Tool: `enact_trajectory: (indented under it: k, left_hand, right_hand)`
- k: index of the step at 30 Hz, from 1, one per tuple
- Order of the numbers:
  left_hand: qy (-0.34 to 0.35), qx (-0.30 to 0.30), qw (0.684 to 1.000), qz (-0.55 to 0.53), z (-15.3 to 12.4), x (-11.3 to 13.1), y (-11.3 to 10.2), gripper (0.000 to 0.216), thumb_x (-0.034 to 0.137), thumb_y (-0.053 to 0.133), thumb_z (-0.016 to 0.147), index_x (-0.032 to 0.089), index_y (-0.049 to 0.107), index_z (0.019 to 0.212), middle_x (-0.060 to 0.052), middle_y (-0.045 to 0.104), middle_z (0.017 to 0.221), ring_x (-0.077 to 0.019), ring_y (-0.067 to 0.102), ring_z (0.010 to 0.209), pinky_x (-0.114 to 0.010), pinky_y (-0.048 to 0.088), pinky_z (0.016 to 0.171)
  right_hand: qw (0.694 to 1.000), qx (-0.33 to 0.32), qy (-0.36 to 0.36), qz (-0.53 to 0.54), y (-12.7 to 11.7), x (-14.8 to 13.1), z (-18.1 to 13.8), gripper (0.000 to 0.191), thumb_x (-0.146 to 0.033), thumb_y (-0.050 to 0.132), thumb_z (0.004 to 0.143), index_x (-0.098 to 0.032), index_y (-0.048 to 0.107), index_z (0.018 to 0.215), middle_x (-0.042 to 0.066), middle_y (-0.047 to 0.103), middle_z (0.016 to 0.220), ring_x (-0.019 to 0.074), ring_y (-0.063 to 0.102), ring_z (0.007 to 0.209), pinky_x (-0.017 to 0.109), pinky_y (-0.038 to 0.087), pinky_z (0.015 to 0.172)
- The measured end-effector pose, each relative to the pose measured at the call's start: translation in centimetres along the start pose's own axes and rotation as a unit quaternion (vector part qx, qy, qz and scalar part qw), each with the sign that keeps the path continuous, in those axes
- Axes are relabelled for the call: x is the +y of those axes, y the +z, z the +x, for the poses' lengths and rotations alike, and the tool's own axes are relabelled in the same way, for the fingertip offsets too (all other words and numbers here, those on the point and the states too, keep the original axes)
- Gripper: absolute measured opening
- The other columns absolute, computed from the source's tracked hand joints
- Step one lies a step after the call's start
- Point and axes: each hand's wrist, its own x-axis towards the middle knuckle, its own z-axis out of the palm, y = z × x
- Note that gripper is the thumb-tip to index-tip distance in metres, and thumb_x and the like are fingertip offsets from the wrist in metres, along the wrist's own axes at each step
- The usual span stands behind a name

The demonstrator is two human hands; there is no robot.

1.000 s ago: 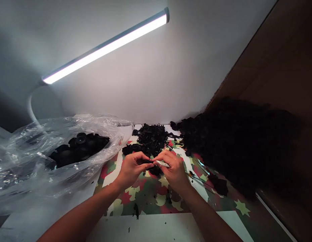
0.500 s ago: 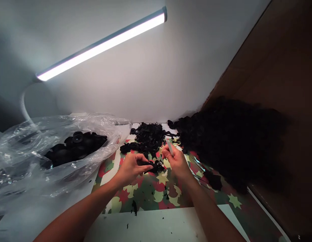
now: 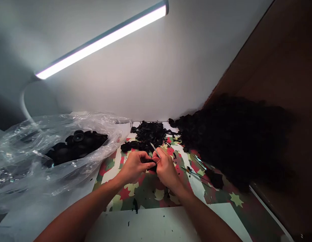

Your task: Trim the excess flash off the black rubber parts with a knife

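My left hand [image 3: 135,166] pinches a small black rubber-like part [image 3: 152,165] between thumb and fingers, and most of it is hidden. Against it, my right hand [image 3: 167,169] is closed round a slim pale-grey tool [image 3: 155,150], whose narrow end sticks up past the fingers; its exact kind I cannot make out. The two hands meet at the part, fingertips nearly touching. Just beyond them lies a heap of black scraps [image 3: 150,132] on the patterned sheet [image 3: 145,195].
A clear plastic bag [image 3: 95,164] with black round parts [image 3: 79,143] spreads at the left. To the right rises a large black pile [image 3: 233,144] against a cardboard wall [image 3: 279,67]. Thin metal tools [image 3: 199,163] lie beside it. A lit tube lamp [image 3: 102,42] hangs above.
My right hand has moved left and inward with the pale-grey tool, now meeting the left hand at the black part. My left hand has stayed nearly in place. The view has shifted slightly.
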Motion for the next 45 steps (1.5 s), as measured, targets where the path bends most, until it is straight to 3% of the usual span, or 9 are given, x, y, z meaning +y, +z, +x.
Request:
enact_trajectory:
  k: [6, 10, 15, 20, 25, 34, 37, 41, 45]
  left_hand:
    - [0.007, -0.007, 0.999, 0.031, -0.6, 0.9, -0.1, 0.024, 0.032, 0.081, 0.068, 0.016, 0.063, 0.065, 0.001, 0.063, 0.061, -0.0108, 0.053, 0.053, -0.021, 0.039, 0.049]
    - [0.017, 0.009, 0.999, 0.048, -0.2, 0.2, -0.6, 0.025, 0.035, 0.08, 0.07, 0.016, 0.064, 0.065, 0.002, 0.061, 0.058, -0.0113, 0.051, 0.053, -0.021, 0.038, 0.05]
    - [0.037, 0.021, 0.996, 0.081, 0.3, -0.4, -0.7, 0.025, 0.037, 0.079, 0.072, 0.016, 0.065, 0.065, 0.003, 0.058, 0.057, -0.0106, 0.048, 0.053, -0.021, 0.033, 0.049]
    - [0.079, 0.036, 0.987, 0.131, 0.2, -0.5, -0.4, 0.021, 0.028, 0.077, 0.071, 0.016, 0.064, 0.059, 0.003, 0.058, 0.056, -0.0109, 0.047, 0.055, -0.021, 0.032, 0.051]
    - [0.087, 0.118, 0.981, 0.127, 1.0, -1.3, -1.5, 0.01, 0.021, 0.076, 0.069, 0.016, 0.07, 0.063, -0.001, 0.068, 0.063, -0.0146, 0.059, 0.06, -0.024, 0.043, 0.057]
    - [0.13, 0.101, 0.984, -0.065, 0.0, -0.4, -1.7, 0.019, 0.028, 0.084, 0.073, 0.015, 0.074, 0.084, -0.002, 0.072, 0.074, -0.0144, 0.066, 0.067, -0.024, 0.054, 0.061]
    - [0.151, 0.1, 0.982, -0.053, -0.1, -0.4, -1.6, 0.019, 0.026, 0.086, 0.072, 0.015, 0.075, 0.083, -0.003, 0.072, 0.078, -0.0145, 0.067, 0.07, -0.024, 0.055, 0.064]
    - [0.133, 0.088, 0.986, -0.056, -0.2, -0.5, -1.1, 0.022, 0.026, 0.088, 0.069, 0.016, 0.074, 0.082, -0.003, 0.073, 0.078, -0.0157, 0.069, 0.073, -0.025, 0.055, 0.067]
    - [0.08, 0.067, 0.99, -0.091, -0.3, -0.2, -0.7, 0.028, 0.025, 0.091, 0.063, 0.016, 0.076, 0.086, -0.003, 0.076, 0.076, -0.0178, 0.07, 0.071, -0.027, 0.056, 0.065]
  right_hand:
    - [0.994, 0.075, 0.079, 0.01, -2.4, 2.7, 1.7, 0.018, -0.028, 0.041, 0.093, -0.024, 0.045, 0.076, -0.004, 0.044, 0.06, 0.0156, 0.039, 0.054, 0.028, 0.027, 0.054]
    - [0.997, -0.002, 0.055, 0.05, -3.3, 2.7, 1.5, 0.03, -0.041, 0.05, 0.094, -0.022, 0.054, 0.072, -0.003, 0.053, 0.063, 0.0145, 0.046, 0.057, 0.027, 0.034, 0.056]
    - [0.992, -0.073, 0.032, 0.1, -2.1, 0.8, 0.6, 0.011, -0.03, 0.065, 0.087, -0.021, 0.067, 0.081, 0.0, 0.062, 0.076, 0.0157, 0.055, 0.067, 0.026, 0.04, 0.06]
    - [0.997, -0.003, -0.079, -0.013, -0.4, -0.1, -0.5, 0.021, -0.005, 0.044, 0.081, -0.021, 0.053, 0.072, 0.001, 0.054, 0.075, 0.0155, 0.051, 0.067, 0.027, 0.036, 0.059]
    - [0.974, 0.039, -0.212, -0.066, 0.5, -1.7, -2.2, 0.019, -0.004, 0.043, 0.081, -0.022, 0.048, 0.077, 0.0, 0.051, 0.074, 0.0143, 0.046, 0.06, 0.027, 0.032, 0.055]
    - [0.996, -0.075, -0.007, -0.056, -2.6, 2.0, 0.6, 0.022, -0.033, 0.06, 0.092, -0.021, 0.063, 0.074, 0.003, 0.06, 0.08, 0.0184, 0.055, 0.073, 0.029, 0.039, 0.065]
    - [0.995, -0.076, 0.047, 0.048, -2.5, 2.2, 0.7, 0.024, -0.043, 0.061, 0.092, -0.021, 0.071, 0.089, 0.005, 0.066, 0.089, 0.0201, 0.059, 0.08, 0.029, 0.044, 0.068]
    - [0.969, -0.077, 0.125, 0.2, -1.7, 0.9, 0.1, 0.047, -0.062, 0.056, 0.091, -0.019, 0.064, 0.072, 0.0, 0.057, 0.064, 0.0154, 0.052, 0.061, 0.027, 0.04, 0.058]
    - [0.934, -0.059, 0.171, 0.308, -1.3, -0.5, -0.3, 0.045, -0.058, 0.068, 0.085, -0.019, 0.059, 0.064, -0.003, 0.048, 0.06, 0.0112, 0.041, 0.054, 0.025, 0.033, 0.051]
